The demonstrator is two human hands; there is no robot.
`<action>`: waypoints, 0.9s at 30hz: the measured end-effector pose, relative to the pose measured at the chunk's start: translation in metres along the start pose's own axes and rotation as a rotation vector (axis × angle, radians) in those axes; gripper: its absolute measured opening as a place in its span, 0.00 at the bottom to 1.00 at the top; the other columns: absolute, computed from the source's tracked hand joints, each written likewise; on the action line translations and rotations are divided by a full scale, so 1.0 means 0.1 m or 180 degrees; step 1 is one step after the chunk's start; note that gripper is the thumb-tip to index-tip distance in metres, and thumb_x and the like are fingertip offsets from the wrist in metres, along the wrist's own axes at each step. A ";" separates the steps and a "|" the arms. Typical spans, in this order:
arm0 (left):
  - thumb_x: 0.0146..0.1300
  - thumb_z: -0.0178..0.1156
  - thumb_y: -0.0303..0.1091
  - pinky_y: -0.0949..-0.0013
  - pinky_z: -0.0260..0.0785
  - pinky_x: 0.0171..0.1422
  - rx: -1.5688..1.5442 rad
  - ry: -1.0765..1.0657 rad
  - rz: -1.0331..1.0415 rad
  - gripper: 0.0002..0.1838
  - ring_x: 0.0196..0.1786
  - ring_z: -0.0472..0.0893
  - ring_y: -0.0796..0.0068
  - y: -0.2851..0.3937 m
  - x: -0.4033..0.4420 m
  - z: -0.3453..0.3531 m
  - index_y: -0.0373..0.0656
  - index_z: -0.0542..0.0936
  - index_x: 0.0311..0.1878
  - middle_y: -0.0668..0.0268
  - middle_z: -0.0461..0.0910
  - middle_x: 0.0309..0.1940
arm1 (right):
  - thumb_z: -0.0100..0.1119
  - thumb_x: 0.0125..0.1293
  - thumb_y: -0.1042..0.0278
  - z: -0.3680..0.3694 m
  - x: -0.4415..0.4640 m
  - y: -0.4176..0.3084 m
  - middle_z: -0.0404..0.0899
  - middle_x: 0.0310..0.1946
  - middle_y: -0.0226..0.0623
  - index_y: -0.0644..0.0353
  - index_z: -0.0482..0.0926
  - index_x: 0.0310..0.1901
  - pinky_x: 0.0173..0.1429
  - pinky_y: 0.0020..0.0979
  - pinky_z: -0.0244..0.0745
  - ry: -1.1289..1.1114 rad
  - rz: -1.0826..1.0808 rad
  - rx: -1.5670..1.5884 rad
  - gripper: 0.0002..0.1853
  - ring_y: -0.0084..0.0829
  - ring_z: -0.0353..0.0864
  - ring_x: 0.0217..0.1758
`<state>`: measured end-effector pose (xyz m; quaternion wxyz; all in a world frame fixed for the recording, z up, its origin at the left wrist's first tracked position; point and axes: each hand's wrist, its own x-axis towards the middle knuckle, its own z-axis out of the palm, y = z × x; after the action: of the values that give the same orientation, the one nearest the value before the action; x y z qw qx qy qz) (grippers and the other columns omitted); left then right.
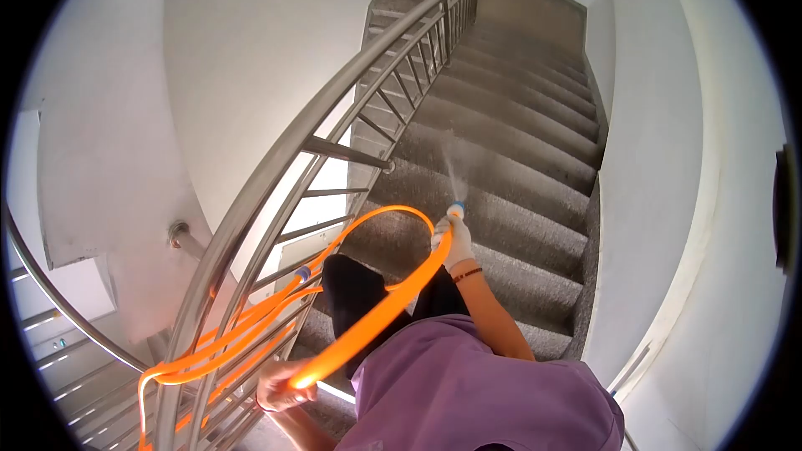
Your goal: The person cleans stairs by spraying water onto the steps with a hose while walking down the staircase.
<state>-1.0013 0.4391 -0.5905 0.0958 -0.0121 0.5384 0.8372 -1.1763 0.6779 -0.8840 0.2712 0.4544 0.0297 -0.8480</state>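
My right hand (451,240), in a pale glove, is closed round a hose nozzle (457,208) with a blue tip. A thin spray of water (453,171) leaves the tip and fans out over the steps ahead. From the nozzle, the flat orange hose (380,317) runs back across my body to my left hand (284,386). My bare left hand grips the hose near the railing. More hose loops out beside my legs, and several lengths hang over the rails, with a blue coupling (302,273) among them.
Grey stone stairs (510,154) lead down to a landing (535,8). A metal railing (334,88) borders them on the left, a white wall (652,134) on the right. Another curved handrail (58,301) shows at the far left.
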 end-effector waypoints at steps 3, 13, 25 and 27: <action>0.55 0.60 0.35 0.82 0.58 0.17 0.0353 0.0886 -0.0069 0.28 0.13 0.64 0.86 0.16 -0.12 -0.14 0.27 0.64 0.55 0.62 0.74 0.19 | 0.42 0.63 0.67 0.32 -0.12 0.06 0.63 0.18 0.27 0.54 0.62 0.26 0.21 0.22 0.60 0.0513 -0.0766 0.0123 0.08 0.21 0.64 0.18; 0.52 0.62 0.44 0.83 0.44 0.13 0.1016 0.2313 0.1298 0.26 0.10 0.57 0.88 -0.05 0.09 -0.48 0.33 0.73 0.48 0.70 0.69 0.14 | 0.42 0.64 0.67 1.10 0.03 -0.10 0.73 0.26 0.34 0.59 0.67 0.30 0.37 0.29 0.77 -0.0404 -0.0634 -0.1273 0.08 0.29 0.76 0.31; 0.41 0.67 0.53 0.77 0.67 0.29 0.2283 0.2101 0.2712 0.25 0.21 0.76 0.75 -0.36 0.57 -2.30 0.36 0.79 0.26 0.61 0.79 0.20 | 0.44 0.62 0.68 1.81 1.47 0.52 0.70 0.25 0.28 0.55 0.66 0.28 0.32 0.23 0.72 -0.0928 -0.0133 -0.1941 0.05 0.21 0.70 0.28; 0.42 0.67 0.42 0.76 0.66 0.22 0.1968 0.0841 0.2465 0.19 0.16 0.73 0.75 -0.17 0.57 -2.37 0.33 0.76 0.26 0.63 0.76 0.16 | 0.46 0.61 0.71 1.91 1.53 0.44 0.63 0.18 0.21 0.55 0.62 0.27 0.26 0.18 0.65 -0.0591 0.0616 -0.1883 0.06 0.17 0.64 0.20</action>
<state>-1.0740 0.2402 -0.7129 -0.2911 0.1115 0.7333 0.6042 -1.3659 0.5172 -0.8842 0.4724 0.2773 0.2066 -0.8107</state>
